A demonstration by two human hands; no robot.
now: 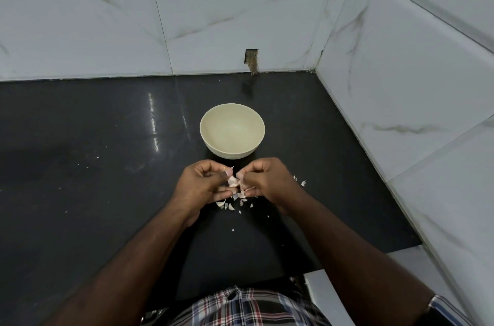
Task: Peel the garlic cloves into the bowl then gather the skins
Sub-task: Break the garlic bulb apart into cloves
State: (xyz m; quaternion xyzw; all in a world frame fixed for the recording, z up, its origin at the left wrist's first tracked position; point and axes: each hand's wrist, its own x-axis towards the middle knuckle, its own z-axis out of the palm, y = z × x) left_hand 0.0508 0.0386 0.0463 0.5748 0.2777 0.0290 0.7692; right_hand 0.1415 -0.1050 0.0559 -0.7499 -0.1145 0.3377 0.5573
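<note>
Left hand [199,186] and right hand [267,178] both pinching garlic [235,182] just before the bowl [232,112]; skins [227,205] scattered beneath on the table [80,165].

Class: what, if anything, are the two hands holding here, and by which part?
A garlic clove, pinched between both hands: the left hand grips its left side, the right hand its right side, fingertips on the loosening skin.

Left hand [203,186] and right hand [263,181] met over black counter [93,165], both pinching garlic clove [234,182]. Skins [230,204] lay scattered beneath. Cream bowl [232,138] stood just beyond, near tiled wall [213,18].
</note>
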